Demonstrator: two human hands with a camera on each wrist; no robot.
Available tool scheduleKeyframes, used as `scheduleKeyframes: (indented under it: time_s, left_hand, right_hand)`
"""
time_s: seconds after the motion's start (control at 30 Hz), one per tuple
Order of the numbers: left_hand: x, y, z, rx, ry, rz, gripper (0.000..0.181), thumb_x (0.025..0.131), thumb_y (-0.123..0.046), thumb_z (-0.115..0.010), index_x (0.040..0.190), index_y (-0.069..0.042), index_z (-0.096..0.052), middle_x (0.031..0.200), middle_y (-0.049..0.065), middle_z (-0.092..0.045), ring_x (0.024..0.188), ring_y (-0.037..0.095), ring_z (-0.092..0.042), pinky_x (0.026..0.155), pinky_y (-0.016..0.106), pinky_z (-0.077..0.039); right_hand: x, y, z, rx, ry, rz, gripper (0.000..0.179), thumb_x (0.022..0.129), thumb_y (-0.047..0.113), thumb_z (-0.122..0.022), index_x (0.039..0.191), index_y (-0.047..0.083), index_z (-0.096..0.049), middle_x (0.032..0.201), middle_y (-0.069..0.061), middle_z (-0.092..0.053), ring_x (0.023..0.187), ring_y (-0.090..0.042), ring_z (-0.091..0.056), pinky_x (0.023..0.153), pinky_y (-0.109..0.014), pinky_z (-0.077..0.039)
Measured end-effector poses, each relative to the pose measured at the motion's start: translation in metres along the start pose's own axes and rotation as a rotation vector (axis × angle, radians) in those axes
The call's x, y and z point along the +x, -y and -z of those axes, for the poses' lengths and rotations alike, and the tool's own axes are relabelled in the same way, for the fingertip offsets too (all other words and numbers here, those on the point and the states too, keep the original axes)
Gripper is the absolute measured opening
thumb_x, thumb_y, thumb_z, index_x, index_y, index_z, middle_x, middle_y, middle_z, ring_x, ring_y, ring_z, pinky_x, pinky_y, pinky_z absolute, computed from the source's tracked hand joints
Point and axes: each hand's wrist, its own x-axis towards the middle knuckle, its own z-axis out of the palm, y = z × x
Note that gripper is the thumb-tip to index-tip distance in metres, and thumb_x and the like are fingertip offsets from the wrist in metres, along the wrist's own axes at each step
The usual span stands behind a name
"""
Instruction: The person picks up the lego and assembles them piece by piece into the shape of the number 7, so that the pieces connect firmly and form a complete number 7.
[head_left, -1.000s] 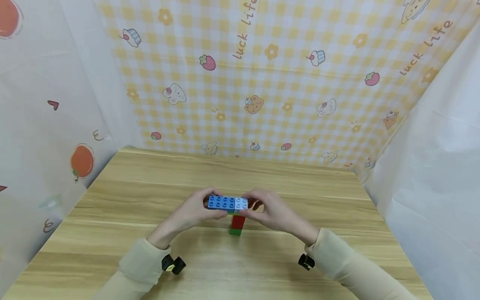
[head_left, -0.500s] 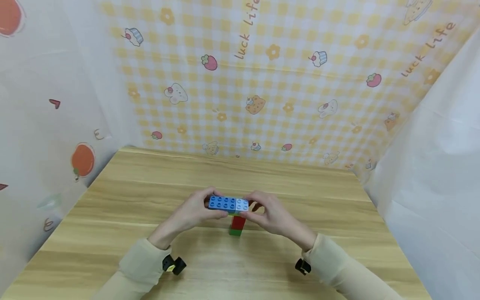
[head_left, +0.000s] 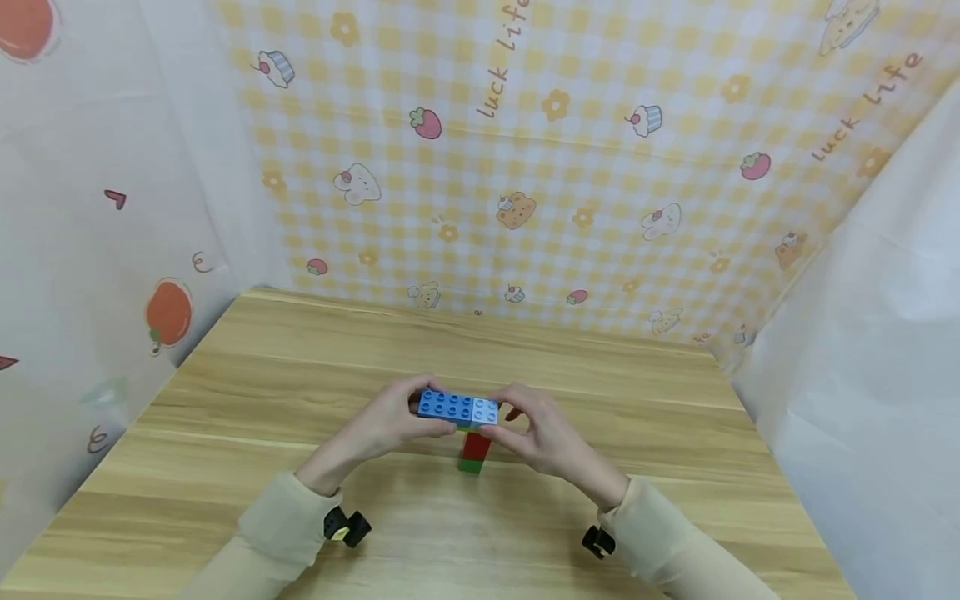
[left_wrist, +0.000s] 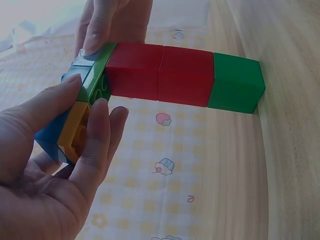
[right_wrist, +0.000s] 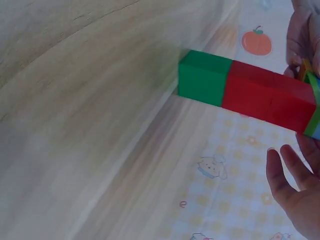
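Observation:
A toy-brick tower stands on the table, with a green brick [head_left: 471,467] at its base and two red bricks [left_wrist: 160,74] above it. A thin light green brick [left_wrist: 102,72] and an orange brick [left_wrist: 74,131] lie side by side over the top red one, the orange jutting out past it. Above these sit a long blue brick [head_left: 446,406] and a short light blue brick [head_left: 484,411], end to end. My left hand [head_left: 393,417] grips the blue end between thumb and fingers, around the orange brick. My right hand [head_left: 542,432] pinches the light blue end.
The wooden table [head_left: 300,358] spreads around the tower on all sides. A yellow checked cloth [head_left: 510,167] hangs behind it, with pale cloths at the left and right. Small black wrist cameras [head_left: 358,529] sit at both sleeves.
The right wrist and forearm have shifted slightly left. Both hands keep their hold on the bricks, and the tower stays in place. The head view has tilted a little.

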Motion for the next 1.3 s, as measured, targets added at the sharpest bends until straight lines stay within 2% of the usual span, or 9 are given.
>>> scheduleKeyframes:
  time_s: [0.17, 0.33, 0.47, 0.67, 0.83, 0.93, 1.1, 1.3]
  left_hand:
    - [-0.002, -0.001, 0.002, 0.039, 0.026, -0.020, 0.037, 0.086, -0.023, -0.077, 0.115, -0.008, -0.060, 0.106, 0.008, -0.062, 0.091, 0.023, -0.059, 0.075, 0.037, -0.050]
    - [-0.009, -0.002, 0.011, 0.081, 0.103, -0.052, 0.041, 0.094, -0.021, -0.067, 0.131, -0.008, -0.056, 0.116, 0.008, -0.059, 0.103, 0.025, -0.057, 0.084, 0.039, -0.050]
    - [-0.014, -0.002, 0.016, 0.111, 0.117, -0.044, 0.046, 0.097, -0.021, -0.064, 0.138, -0.007, -0.050, 0.120, 0.008, -0.059, 0.109, 0.026, -0.056, 0.087, 0.038, -0.050]
    - [-0.012, -0.003, 0.019, 0.017, 0.071, -0.029, 0.043, 0.091, -0.013, -0.070, 0.124, 0.003, -0.047, 0.116, 0.016, -0.061, 0.108, 0.028, -0.060, 0.085, 0.032, -0.052]
    - [-0.010, -0.006, 0.024, 0.055, 0.045, -0.047, 0.039, 0.088, -0.012, -0.074, 0.116, 0.002, -0.050, 0.111, 0.015, -0.061, 0.104, 0.028, -0.061, 0.082, 0.029, -0.053]
    - [-0.008, -0.007, 0.025, 0.088, 0.020, -0.037, 0.038, 0.089, -0.016, -0.074, 0.117, 0.001, -0.053, 0.111, 0.013, -0.061, 0.103, 0.027, -0.061, 0.081, 0.031, -0.053]
    - [-0.003, -0.006, 0.026, 0.122, -0.020, -0.007, 0.039, 0.090, -0.024, -0.073, 0.119, -0.002, -0.058, 0.109, 0.008, -0.063, 0.100, 0.022, -0.061, 0.082, 0.036, -0.052]
    - [0.016, -0.002, 0.026, 0.028, -0.052, 0.039, 0.043, 0.091, -0.031, -0.072, 0.121, -0.003, -0.059, 0.106, 0.009, -0.065, 0.095, 0.022, -0.064, 0.084, 0.042, -0.052]
  right_hand:
    - [-0.004, -0.002, -0.003, 0.000, 0.004, -0.044, 0.030, 0.092, 0.022, -0.070, 0.120, 0.010, -0.066, 0.110, 0.003, -0.068, 0.095, -0.011, -0.063, 0.075, -0.035, -0.055]
    - [-0.010, -0.001, -0.007, -0.011, 0.007, -0.085, 0.032, 0.094, 0.028, -0.068, 0.122, 0.013, -0.063, 0.110, 0.007, -0.067, 0.095, -0.010, -0.062, 0.076, -0.030, -0.054]
    - [-0.015, 0.000, -0.010, 0.002, -0.017, -0.091, 0.034, 0.094, 0.027, -0.067, 0.125, 0.013, -0.061, 0.110, 0.007, -0.066, 0.096, -0.012, -0.062, 0.073, -0.030, -0.054]
    - [-0.018, -0.001, -0.017, 0.004, -0.053, -0.060, 0.040, 0.095, 0.022, -0.067, 0.130, 0.008, -0.056, 0.112, 0.001, -0.064, 0.095, -0.015, -0.063, 0.071, -0.029, -0.055]
    - [-0.016, -0.001, -0.018, 0.021, -0.046, -0.065, 0.046, 0.095, 0.020, -0.067, 0.136, 0.007, -0.050, 0.111, -0.001, -0.065, 0.093, -0.014, -0.063, 0.073, -0.030, -0.055]
    - [-0.015, -0.002, -0.015, 0.065, -0.039, -0.121, 0.048, 0.094, 0.022, -0.068, 0.136, 0.010, -0.049, 0.108, 0.000, -0.065, 0.091, -0.013, -0.063, 0.075, -0.031, -0.055]
    - [-0.010, 0.000, -0.007, 0.122, -0.029, -0.244, 0.042, 0.093, 0.024, -0.070, 0.128, 0.012, -0.051, 0.104, 0.002, -0.065, 0.089, -0.012, -0.063, 0.077, -0.031, -0.054]
    - [-0.001, -0.004, 0.005, 0.226, -0.039, -0.390, 0.039, 0.095, 0.018, -0.067, 0.128, 0.006, -0.050, 0.103, -0.008, -0.065, 0.087, -0.019, -0.063, 0.075, -0.031, -0.053]
